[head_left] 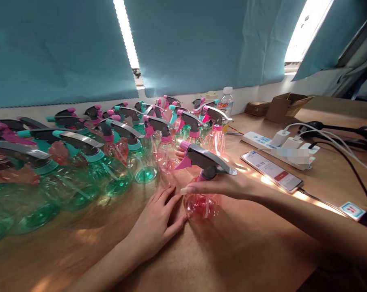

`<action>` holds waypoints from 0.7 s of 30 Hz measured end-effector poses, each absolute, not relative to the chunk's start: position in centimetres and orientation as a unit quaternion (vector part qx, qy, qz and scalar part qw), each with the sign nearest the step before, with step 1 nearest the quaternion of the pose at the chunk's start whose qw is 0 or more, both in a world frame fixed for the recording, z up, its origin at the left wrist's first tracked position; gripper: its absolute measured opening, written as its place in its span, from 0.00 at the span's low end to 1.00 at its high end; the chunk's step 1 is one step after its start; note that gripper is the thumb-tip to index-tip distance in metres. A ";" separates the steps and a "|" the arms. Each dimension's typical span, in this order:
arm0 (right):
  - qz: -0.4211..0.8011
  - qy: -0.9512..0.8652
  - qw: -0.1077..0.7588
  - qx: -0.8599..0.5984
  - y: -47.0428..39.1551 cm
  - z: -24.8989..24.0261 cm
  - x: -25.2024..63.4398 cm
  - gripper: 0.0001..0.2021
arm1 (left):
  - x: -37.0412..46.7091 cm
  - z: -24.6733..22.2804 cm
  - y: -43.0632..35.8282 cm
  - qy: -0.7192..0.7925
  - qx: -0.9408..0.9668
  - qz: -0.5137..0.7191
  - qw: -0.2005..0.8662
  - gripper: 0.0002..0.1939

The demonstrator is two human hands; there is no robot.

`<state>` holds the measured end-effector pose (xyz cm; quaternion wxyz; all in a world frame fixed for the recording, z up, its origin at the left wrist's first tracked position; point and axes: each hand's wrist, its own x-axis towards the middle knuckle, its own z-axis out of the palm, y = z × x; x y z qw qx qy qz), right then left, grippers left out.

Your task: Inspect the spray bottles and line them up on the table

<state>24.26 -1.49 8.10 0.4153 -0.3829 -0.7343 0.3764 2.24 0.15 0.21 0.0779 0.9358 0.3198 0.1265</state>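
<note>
Directly ahead stands a pink see-through spray bottle (pixel 198 207) with a black and grey trigger head and a pink nozzle. My right hand (pixel 214 187) is closed around its upper body, just below the neck, with the thumb across the near side; most of the other fingers are hidden behind it. On the table, my left hand (pixel 160 213) lies palm down with its fingers stretched out, its thumb and fingertips close by the bottle's base. I cannot tell whether they touch it. A green spray bottle (pixel 141 166) and another pink spray bottle (pixel 166 156) stand just beyond.
Several green and pink spray bottles crowd the table's left and back. A clear water bottle (pixel 227 101) stands by the wall. To the right are a phone (pixel 271 171) showing a timer, a white power strip (pixel 259 140) with plugged-in cables, and an open cardboard box (pixel 285 107).
</note>
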 end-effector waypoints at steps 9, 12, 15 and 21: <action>0.302 -0.728 0.444 -0.427 -3.1 6.8 25.9 0.09 | 2.5 0.1 0.1 0.339 0.929 0.134 0.066 0.22; 0.298 -0.712 0.450 -0.450 -3.4 6.3 26.7 0.08 | 2.5 -0.1 0.0 0.343 0.928 0.135 0.057 0.23; 0.303 -0.687 0.461 -0.473 -3.5 6.3 28.7 0.11 | 2.7 -0.6 0.0 0.348 0.924 0.147 0.052 0.23; 0.313 -0.591 0.526 -0.526 -2.8 8.0 36.1 0.14 | 5.4 -1.3 0.2 0.345 0.922 0.167 0.056 0.21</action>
